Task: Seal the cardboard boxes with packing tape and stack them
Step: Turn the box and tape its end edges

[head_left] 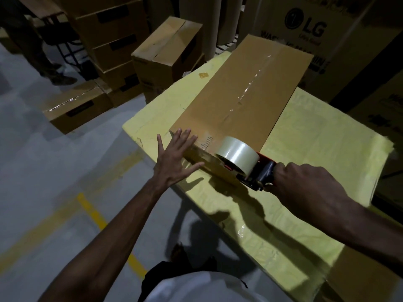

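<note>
A long flat cardboard box (pixel 222 101) lies on a yellow-covered table (pixel 316 153), a strip of clear tape running down its middle seam. My left hand (pixel 176 158) presses flat with spread fingers on the box's near left corner. My right hand (pixel 305 184) grips the handle of a red and black tape dispenser (pixel 257 173). Its roll of clear tape (pixel 237 153) sits at the box's near end, over the front edge.
Stacked cardboard boxes (pixel 113 40) stand on the grey floor at the back left, one box (pixel 74 105) lying low in front. A box (pixel 170 53) stands beside the table. A large printed carton (pixel 327 31) rises behind. A person's legs (pixel 39 53) stand far left.
</note>
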`<state>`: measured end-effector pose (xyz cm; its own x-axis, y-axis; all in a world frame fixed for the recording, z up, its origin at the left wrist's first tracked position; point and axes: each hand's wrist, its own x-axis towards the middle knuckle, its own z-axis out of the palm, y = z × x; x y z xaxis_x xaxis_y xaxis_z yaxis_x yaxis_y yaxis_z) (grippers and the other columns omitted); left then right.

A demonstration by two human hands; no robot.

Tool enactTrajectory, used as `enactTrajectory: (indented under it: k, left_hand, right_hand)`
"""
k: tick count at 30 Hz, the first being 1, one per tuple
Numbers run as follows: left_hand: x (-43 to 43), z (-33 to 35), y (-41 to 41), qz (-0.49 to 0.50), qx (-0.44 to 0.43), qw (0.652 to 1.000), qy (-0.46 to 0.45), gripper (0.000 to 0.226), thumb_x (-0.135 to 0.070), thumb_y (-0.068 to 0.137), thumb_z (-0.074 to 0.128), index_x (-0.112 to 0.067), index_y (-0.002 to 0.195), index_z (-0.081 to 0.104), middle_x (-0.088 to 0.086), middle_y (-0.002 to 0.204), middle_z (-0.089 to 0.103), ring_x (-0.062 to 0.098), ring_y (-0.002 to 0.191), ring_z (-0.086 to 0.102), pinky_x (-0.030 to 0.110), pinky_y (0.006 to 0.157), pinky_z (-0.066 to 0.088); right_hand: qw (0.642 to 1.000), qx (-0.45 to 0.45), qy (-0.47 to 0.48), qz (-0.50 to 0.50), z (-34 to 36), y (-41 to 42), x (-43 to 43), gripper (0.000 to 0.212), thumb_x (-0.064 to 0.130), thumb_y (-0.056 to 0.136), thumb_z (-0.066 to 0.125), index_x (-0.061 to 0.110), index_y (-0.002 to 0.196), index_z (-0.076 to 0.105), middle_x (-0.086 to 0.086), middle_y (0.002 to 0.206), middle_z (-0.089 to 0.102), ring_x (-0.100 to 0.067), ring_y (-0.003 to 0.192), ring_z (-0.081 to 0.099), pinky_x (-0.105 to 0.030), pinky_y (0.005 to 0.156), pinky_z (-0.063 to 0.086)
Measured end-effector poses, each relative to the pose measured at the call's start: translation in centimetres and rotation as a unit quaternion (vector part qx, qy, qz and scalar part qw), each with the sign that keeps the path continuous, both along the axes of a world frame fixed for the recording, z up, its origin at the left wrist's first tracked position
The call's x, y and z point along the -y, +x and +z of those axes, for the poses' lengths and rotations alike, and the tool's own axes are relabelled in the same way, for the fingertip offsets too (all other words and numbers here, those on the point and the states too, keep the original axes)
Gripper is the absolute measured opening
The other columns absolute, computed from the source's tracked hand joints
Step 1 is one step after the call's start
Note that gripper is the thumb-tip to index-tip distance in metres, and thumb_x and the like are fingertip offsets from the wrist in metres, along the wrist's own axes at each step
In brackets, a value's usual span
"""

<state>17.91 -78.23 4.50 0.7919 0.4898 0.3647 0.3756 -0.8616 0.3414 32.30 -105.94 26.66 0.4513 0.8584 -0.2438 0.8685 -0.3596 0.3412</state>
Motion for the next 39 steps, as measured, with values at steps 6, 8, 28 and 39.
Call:
enactTrajectory:
  k: [6,8,28,39]
  left_hand:
    - [6.9,-0.4,3.0,-0.116,0.023,0.986,0.116,0.088,-0.074,0.078,0.073,-0.004,0.130,0.061,0.018,0.139,0.062,0.032,0.139,0.050,0.075,0.118,0.019]
    - [9.0,-1.0,4.2,-0.081,0.030,0.992,0.092,0.089,-0.074,0.073,0.078,-0.003,0.125,0.064,0.018,0.128,0.066,0.031,0.133,0.053,0.071,0.121,0.020]
    - [7.8,-3.3,5.5,0.005,0.133,0.990,0.054,0.084,-0.062,0.083,0.076,-0.026,0.152,0.044,0.004,0.160,0.046,0.024,0.154,0.032,0.082,0.111,0.018]
    - [7.9,-3.0,5.6,-0.011,0.114,0.992,0.046,0.089,-0.075,0.083,0.068,-0.024,0.152,0.045,0.003,0.160,0.046,0.026,0.156,0.026,0.082,0.111,0.018]
  right_hand:
    - [1.000,0.010,0.007,-0.007,-0.6,-0.5,0.7,0.040,0.057,0.105,0.037,0.021,0.115,0.050,0.004,0.104,0.068,-0.021,0.089,0.070,-0.031,0.057,0.032]
    - [1.000,0.002,0.003,-0.016,-0.7,-0.6,0.9,0.039,0.057,0.106,0.036,0.021,0.115,0.048,0.003,0.105,0.067,-0.023,0.091,0.069,-0.032,0.056,0.031]
    - [0.999,0.006,0.016,-0.052,-4.6,2.7,6.2,0.070,0.074,0.090,0.017,0.022,0.123,0.050,0.009,0.060,0.030,-0.012,0.045,0.029,-0.029,0.045,0.017]
    - [0.995,-0.056,0.022,-0.083,-6.9,4.2,10.6,0.074,0.075,0.087,0.017,0.019,0.119,0.054,0.013,0.057,0.026,-0.013,0.045,0.031,-0.028,0.045,0.023]
